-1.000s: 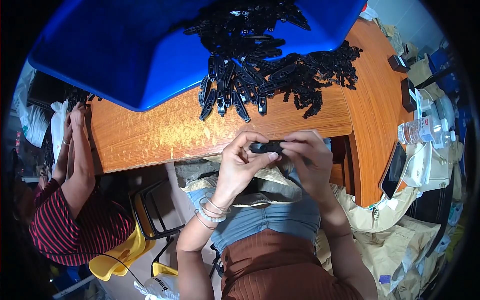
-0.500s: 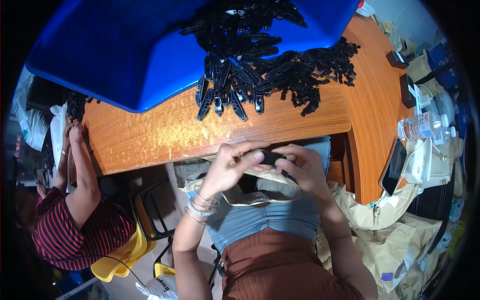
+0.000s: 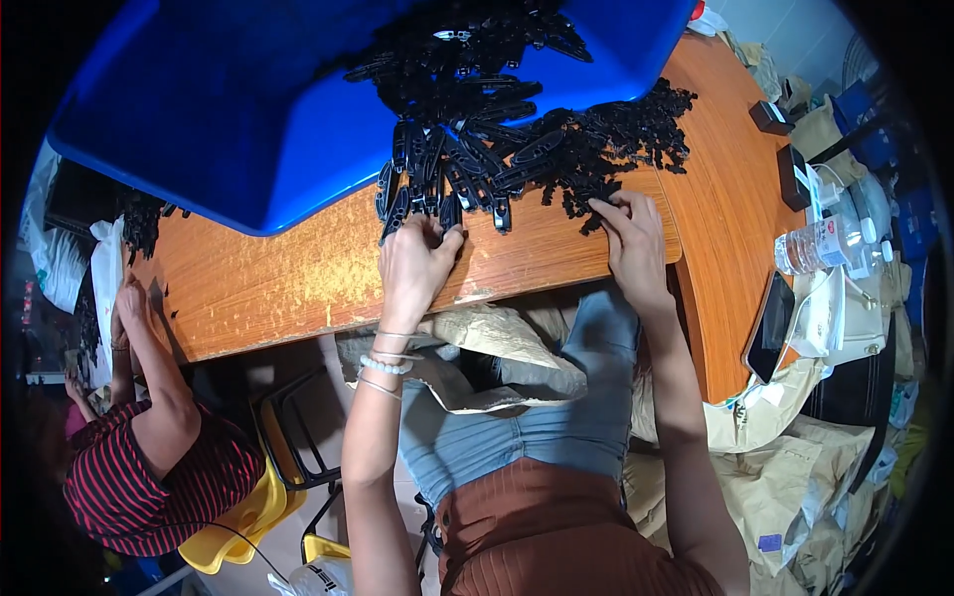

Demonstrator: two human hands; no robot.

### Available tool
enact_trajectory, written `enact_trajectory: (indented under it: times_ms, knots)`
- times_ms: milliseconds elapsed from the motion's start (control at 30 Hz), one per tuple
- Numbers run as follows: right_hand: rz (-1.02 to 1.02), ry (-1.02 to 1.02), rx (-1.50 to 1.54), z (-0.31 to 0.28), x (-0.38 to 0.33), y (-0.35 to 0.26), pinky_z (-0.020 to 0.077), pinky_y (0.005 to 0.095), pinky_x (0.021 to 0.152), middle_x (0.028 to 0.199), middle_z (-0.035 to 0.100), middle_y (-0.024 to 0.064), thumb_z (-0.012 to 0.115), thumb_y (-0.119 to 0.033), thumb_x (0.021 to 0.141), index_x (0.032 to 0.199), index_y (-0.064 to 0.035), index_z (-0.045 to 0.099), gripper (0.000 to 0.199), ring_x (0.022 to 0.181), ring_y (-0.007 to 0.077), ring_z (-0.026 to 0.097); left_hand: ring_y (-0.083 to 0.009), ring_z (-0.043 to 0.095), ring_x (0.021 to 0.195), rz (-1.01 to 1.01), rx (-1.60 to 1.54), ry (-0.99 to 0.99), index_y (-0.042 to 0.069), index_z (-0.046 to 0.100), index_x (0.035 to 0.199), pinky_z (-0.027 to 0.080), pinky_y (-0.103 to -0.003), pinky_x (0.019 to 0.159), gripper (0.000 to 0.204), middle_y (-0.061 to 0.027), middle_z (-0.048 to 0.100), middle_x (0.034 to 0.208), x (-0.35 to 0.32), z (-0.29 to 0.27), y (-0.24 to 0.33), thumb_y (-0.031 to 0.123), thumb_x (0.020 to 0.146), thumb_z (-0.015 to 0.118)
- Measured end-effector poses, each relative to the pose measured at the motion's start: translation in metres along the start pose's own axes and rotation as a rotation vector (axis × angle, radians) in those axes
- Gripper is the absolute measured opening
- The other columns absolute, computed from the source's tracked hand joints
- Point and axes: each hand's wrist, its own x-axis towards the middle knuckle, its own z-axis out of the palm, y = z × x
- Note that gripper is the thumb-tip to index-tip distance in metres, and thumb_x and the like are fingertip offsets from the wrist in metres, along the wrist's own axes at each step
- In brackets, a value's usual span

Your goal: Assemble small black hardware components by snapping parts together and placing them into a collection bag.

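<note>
A heap of long black plastic pieces [image 3: 476, 164] with shiny metal parts spills from the blue bin onto the wooden table. My left hand [image 3: 413, 266], bracelets at its wrist, is at the near edge of that heap, its thumb and fingers closed around the end of one long piece [image 3: 449, 211]. To the right lies a pile of small jagged black pieces [image 3: 636, 134]. My right hand [image 3: 638, 243] touches this pile's near edge with thumb and fingertips bent together; whatever they pinch is too small to make out. An open paper sack [image 3: 537, 375] rests on my lap.
The big blue bin [image 3: 214, 149] tilts over the table [image 3: 328, 273]. On the right wing are a phone [image 3: 771, 326], plastic bottles [image 3: 820, 246] and small dark boxes [image 3: 793, 177]. A co-worker in a striped top [image 3: 159, 472] sits at the left. Paper sacks [image 3: 765, 487] lie at the right.
Both hands have moved from above the lap sack, where they held a dark piece together, forward to the table heaps and apart. That dark piece is no longer in my hands.
</note>
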Motion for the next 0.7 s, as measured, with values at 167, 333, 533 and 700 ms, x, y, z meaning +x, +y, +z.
enact_trajectory:
  times_ms: [167, 333, 533, 700]
  knots:
    - [-0.091, 0.065, 0.059, 0.015, 0.001, -0.018, 0.0391, 0.0366, 0.079, 0.1, 0.055, 0.0115, 0.063, 0.0, 0.075, 0.089, -0.002, 0.062, 0.014, 0.087, 0.0268, 0.052, -0.0137, 0.06, 0.055, -0.141, -0.698, -0.076, -0.003, 0.055, 0.081, 0.047, -0.025, 0.052, 0.02, -0.0087, 0.062, 0.065, -0.014, -0.008, -0.004, 0.01, 0.078, 0.07]
    - [-0.218, 0.209, 0.037, 0.022, -0.002, -0.024, 0.0376, 0.0363, 0.077, 0.095, 0.058, 0.0109, 0.065, 0.0, 0.074, 0.086, -0.0024, 0.06, 0.013, 0.087, 0.0263, 0.054, -0.0057, 0.055, 0.058, -0.162, -0.876, -0.198, -0.003, 0.052, 0.1, 0.042, -0.017, 0.05, 0.034, -0.0041, 0.062, 0.071, -0.034, -0.016, 0.007, 0.001, 0.074, 0.073]
    - [-0.261, 0.224, 0.2, 0.022, -0.01, -0.027, 0.042, 0.0346, 0.071, 0.088, 0.061, 0.0099, 0.067, 0.006, 0.07, 0.082, -0.0019, 0.058, 0.017, 0.082, 0.0263, 0.056, -0.0055, 0.058, 0.068, -0.032, -0.81, -0.176, -0.002, 0.061, 0.095, 0.045, -0.018, 0.054, 0.022, -0.0035, 0.063, 0.083, -0.052, -0.009, 0.015, -0.005, 0.075, 0.07]
    - [-0.18, 0.16, 0.636, 0.0, -0.008, -0.068, 0.0452, 0.0308, 0.063, 0.082, 0.063, 0.0097, 0.067, 0.008, 0.067, 0.08, -0.0013, 0.064, 0.016, 0.073, 0.0235, 0.057, -0.0035, 0.049, 0.067, -0.107, -0.871, -0.242, 0.001, 0.065, 0.091, 0.038, -0.017, 0.055, 0.024, 0.0011, 0.056, 0.083, -0.062, -0.012, 0.027, -0.002, 0.069, 0.075]
